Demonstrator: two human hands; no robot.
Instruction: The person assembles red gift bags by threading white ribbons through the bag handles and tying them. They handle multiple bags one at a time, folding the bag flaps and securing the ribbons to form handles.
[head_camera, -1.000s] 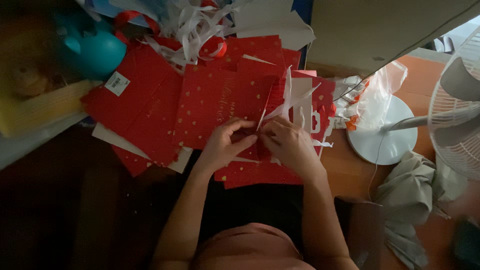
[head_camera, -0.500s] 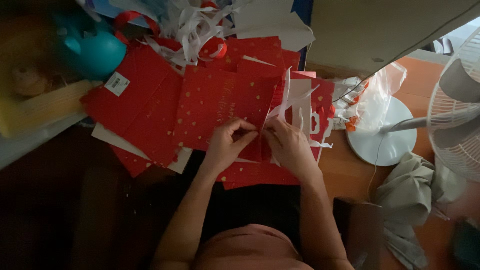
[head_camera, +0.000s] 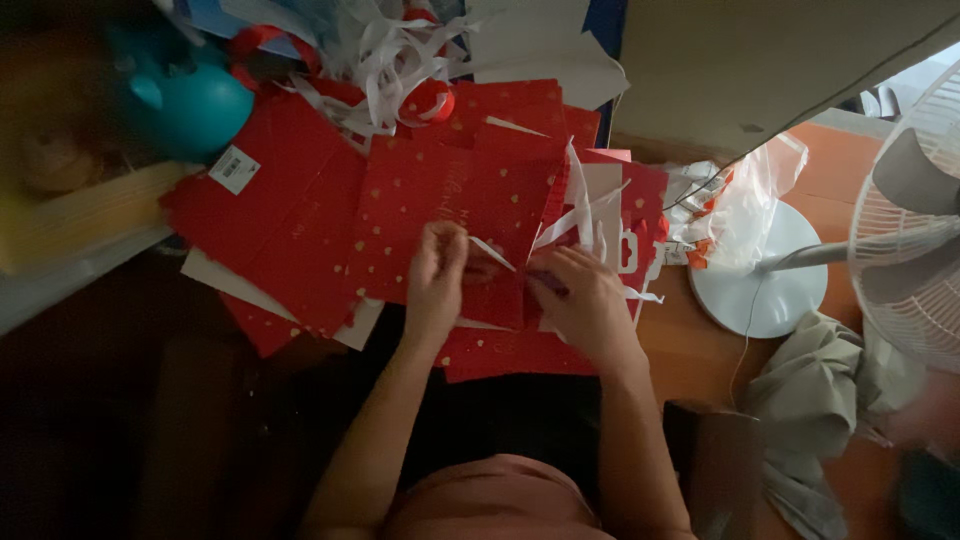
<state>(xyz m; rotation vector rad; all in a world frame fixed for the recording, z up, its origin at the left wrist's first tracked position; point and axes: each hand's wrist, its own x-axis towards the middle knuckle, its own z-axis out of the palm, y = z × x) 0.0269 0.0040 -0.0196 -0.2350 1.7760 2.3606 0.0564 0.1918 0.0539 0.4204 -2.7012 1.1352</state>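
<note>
A pile of flat red paper bags (head_camera: 440, 200) with small gold dots covers the near part of the table. My left hand (head_camera: 437, 275) pinches the end of a thin white paper strip (head_camera: 492, 252) that lies across the top red sheet. Just to its right, my right hand (head_camera: 583, 300) presses down on the same red sheet where more white strips (head_camera: 580, 210) curl up. The two hands are a few centimetres apart.
A heap of white strips and a red tape roll (head_camera: 428, 100) lie at the back. A teal round object (head_camera: 185, 100) sits back left. A white standing fan (head_camera: 915, 250) and its round base (head_camera: 760, 290) are at right, beside a clear plastic bag (head_camera: 745, 195) and grey cloth (head_camera: 820, 400).
Both hands have shifted slightly up and apart on the red sheet; the white strip between them now shows stretched from the left fingers.
</note>
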